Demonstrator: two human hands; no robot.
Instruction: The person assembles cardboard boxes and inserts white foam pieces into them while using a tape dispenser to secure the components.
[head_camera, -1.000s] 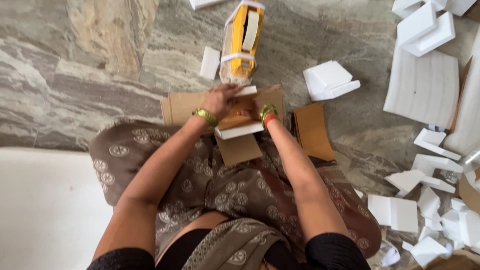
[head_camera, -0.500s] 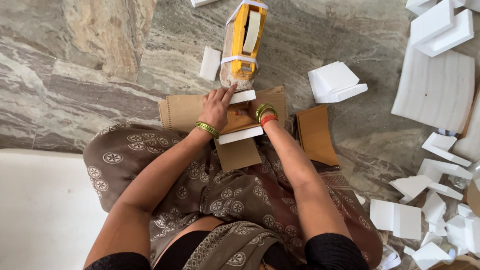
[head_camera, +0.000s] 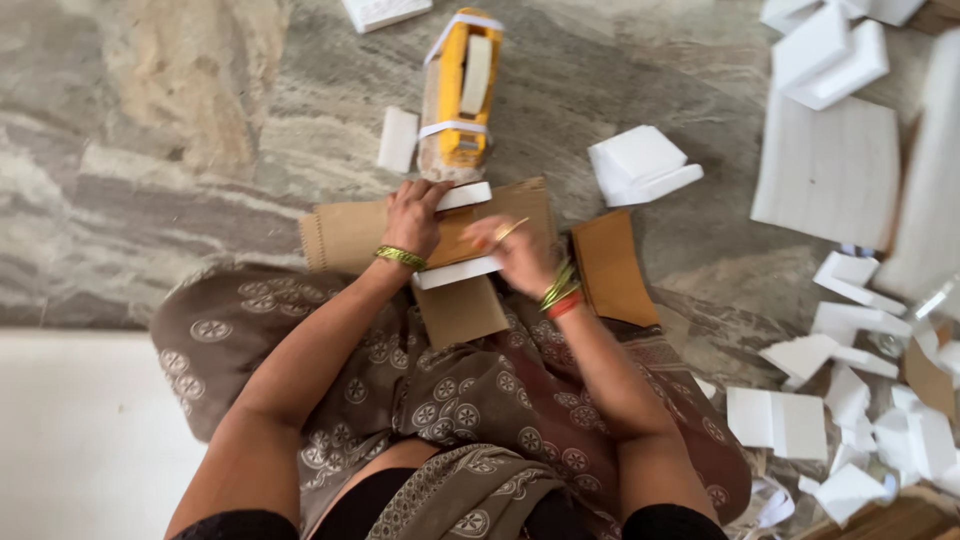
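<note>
The open brown cardboard box lies on the grey marbled stone floor, just in front of the knees of the seated person, with its flaps spread to the left, to the right and toward the person. Two white foam strips lie at it: one at the far edge and one at the near edge.

In the head view, the left hand rests flat on the box with the fingers apart, and its fingertips touch the far foam strip. It wears a green and gold bangle at the wrist. The right hand is over the right part of the box, near the end of the near foam strip; it is blurred, so I cannot tell if it grips something or is loose. It wears green and red bangles.

Just behind the box stands a yellow and white appliance with white bands around it. A small white foam block lies to the left of it, and a bigger white foam piece lies to the right. A large white foam sheet and many broken foam pieces lie well apart on the right side of the floor.
</note>
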